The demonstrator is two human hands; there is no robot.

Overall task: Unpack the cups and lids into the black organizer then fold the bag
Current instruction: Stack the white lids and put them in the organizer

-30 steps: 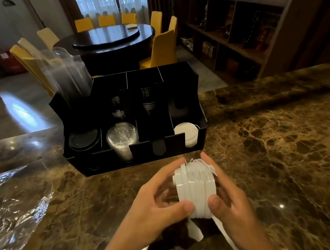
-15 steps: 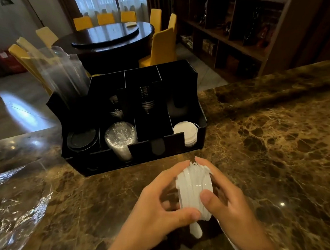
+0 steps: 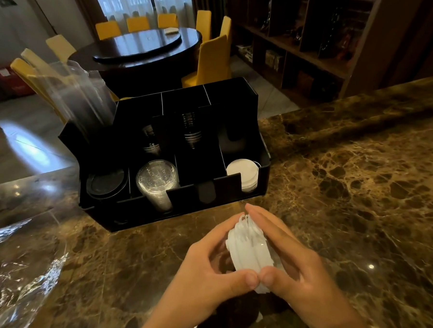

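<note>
Both our hands are closed around the stack of thin white plastic lids (image 3: pixel 249 251): left hand (image 3: pixel 204 271) cupping the left face, right hand (image 3: pixel 297 273) flat along the right, thumbs meeting at the near edge. So the grip is a two-sided squeeze, nothing loose between.

We'd guess these lids are super light, a bit flexy and slick, and the stack looks fanned and uneven, so it'll want to slide apart. Pressing on the two flat end faces seems the safest hold.

The stack lies on its side just above the brown marble counter (image 3: pixel 359 196), long axis running roughly left to right, lid faces pointing sideways.

Just beyond sits the black compartment organizer (image 3: pixel 238 107), with more white lids (image 3: pixel 242 174) already in its front right slot. The crinkly clear plastic bag (image 3: pixel 17 266) lies far left, unfolded.
</note>
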